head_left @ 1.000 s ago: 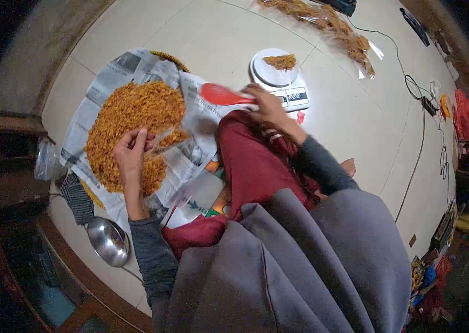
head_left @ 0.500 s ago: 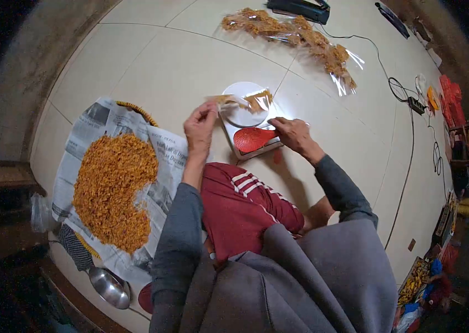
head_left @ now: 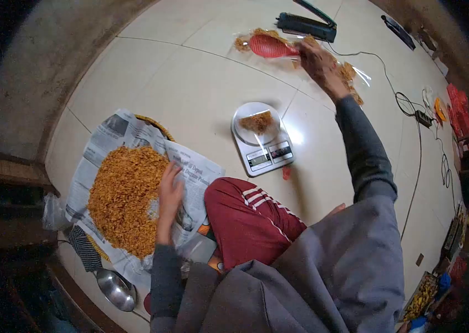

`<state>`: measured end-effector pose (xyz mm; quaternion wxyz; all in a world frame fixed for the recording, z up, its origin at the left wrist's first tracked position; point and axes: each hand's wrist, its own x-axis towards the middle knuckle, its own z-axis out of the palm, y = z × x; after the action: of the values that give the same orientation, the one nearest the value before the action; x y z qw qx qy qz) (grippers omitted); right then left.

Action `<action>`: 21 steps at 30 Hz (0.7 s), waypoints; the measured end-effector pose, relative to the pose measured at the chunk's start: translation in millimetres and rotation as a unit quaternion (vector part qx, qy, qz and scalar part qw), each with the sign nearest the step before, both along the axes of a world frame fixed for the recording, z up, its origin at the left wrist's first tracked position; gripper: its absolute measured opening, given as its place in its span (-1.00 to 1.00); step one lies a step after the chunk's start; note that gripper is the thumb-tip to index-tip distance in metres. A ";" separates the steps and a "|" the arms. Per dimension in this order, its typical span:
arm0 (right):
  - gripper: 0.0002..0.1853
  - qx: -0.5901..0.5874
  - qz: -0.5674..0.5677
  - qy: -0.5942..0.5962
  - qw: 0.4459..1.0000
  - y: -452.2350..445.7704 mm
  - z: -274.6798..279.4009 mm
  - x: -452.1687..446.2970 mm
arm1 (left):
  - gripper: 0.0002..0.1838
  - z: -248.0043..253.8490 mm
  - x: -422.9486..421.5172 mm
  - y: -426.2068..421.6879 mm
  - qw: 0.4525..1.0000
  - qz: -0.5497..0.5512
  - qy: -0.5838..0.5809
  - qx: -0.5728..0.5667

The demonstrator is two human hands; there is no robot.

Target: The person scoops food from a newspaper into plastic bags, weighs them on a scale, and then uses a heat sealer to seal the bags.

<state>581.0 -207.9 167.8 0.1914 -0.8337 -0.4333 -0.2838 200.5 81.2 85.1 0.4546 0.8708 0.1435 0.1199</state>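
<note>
My right hand (head_left: 320, 64) is closed round the handle of a red slotted spoon (head_left: 270, 46), above filled clear bags (head_left: 347, 72) on the floor. My left hand (head_left: 170, 191) is over the newspaper (head_left: 193, 166), its fingers apart and nothing visible in them, at the right edge of a heap of orange-brown fried flakes (head_left: 126, 194). One small clear bag of flakes (head_left: 256, 122) lies on the round plate of a white kitchen scale (head_left: 252, 164).
A black sealer (head_left: 306, 28) with a cord sits behind the bags. A power strip (head_left: 424, 119) and cables lie at right. Near the lower left are a metal ladle (head_left: 117, 289) and a striped cloth (head_left: 84, 248). A small red item (head_left: 286, 173) lies beside the scale.
My right hand has carried the red spoon from the scale up to the bags. My left hand has let go of the small bag, now on the scale, and moved back to the heap.
</note>
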 end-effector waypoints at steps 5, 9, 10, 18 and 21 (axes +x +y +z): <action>-0.62 -0.054 -0.100 -0.091 0.989 51.7 -2.5 8.4 | -0.66 -4.3 -161.6 43.2 0.971 0.196 0.121 0.059; -0.79 0.044 0.000 0.161 0.986 105.7 -94.0 -69.1 | -0.69 -25.2 -260.9 30.4 0.955 0.264 0.129 -0.049; -0.77 0.006 0.083 0.203 0.976 112.8 -99.5 -125.1 | -0.70 -32.8 -279.1 28.7 0.945 0.281 0.145 -0.082; -0.54 -0.308 0.415 0.231 0.824 182.3 -136.7 -449.7 | -0.73 -37.1 -312.1 20.4 0.929 0.350 0.082 -0.090; -0.57 -0.345 0.433 0.237 0.799 193.4 -140.7 -458.2 | -0.76 -54.3 -333.0 22.9 0.922 0.368 -0.021 -0.120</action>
<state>122.8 -14.6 27.0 0.0908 -0.6116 -0.7592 0.2033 -132.5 104.1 30.7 0.4821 0.6933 0.4574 0.2787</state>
